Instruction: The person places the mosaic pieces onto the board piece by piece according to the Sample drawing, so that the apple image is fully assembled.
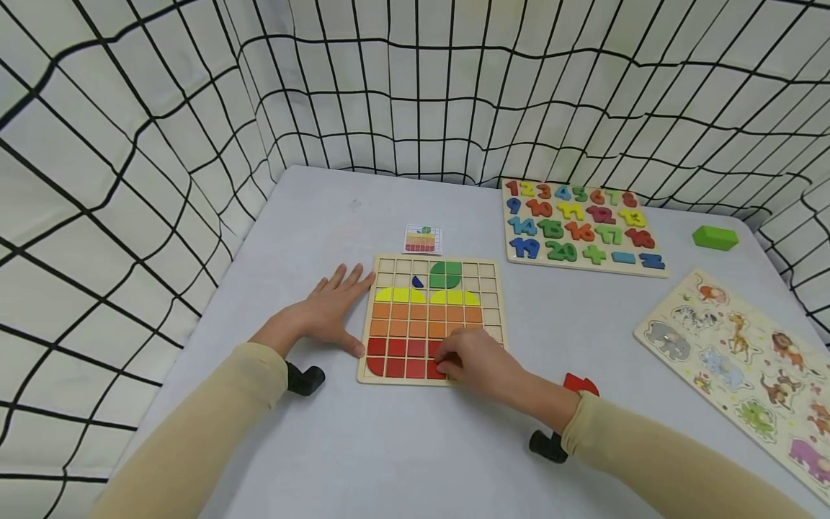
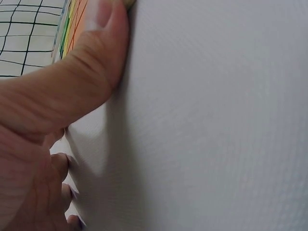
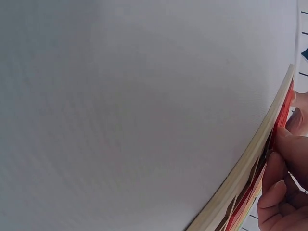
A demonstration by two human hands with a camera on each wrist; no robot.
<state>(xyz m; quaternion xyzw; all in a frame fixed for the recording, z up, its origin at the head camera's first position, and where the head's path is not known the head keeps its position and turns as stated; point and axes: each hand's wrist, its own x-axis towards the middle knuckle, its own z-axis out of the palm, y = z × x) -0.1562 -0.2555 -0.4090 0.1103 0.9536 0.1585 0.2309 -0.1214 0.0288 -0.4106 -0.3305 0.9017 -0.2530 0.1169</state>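
Note:
A wooden grid board (image 1: 493,317) lies on the table, filled with rows of red, orange and yellow tiles, plus a green leaf shape (image 1: 445,274) and a small blue piece (image 1: 418,282). My right hand (image 1: 481,360) is over its lower right part, fingers curled, thumb and fingers pinching a red tile (image 3: 284,113) at the bottom row. The hand hides the cells beneath it. On the board's left side, my left hand (image 1: 331,310) lies with fingers spread, its thumb (image 2: 96,62) against the edge and its fingertips by the upper left corner.
A small picture card (image 1: 424,239) lies behind the board. Red pieces (image 1: 580,383) show beside my right wrist. Farther right are a number puzzle (image 1: 583,227), a green block (image 1: 715,238) and an animal puzzle (image 1: 746,367). Black netting (image 1: 415,94) surrounds the table.

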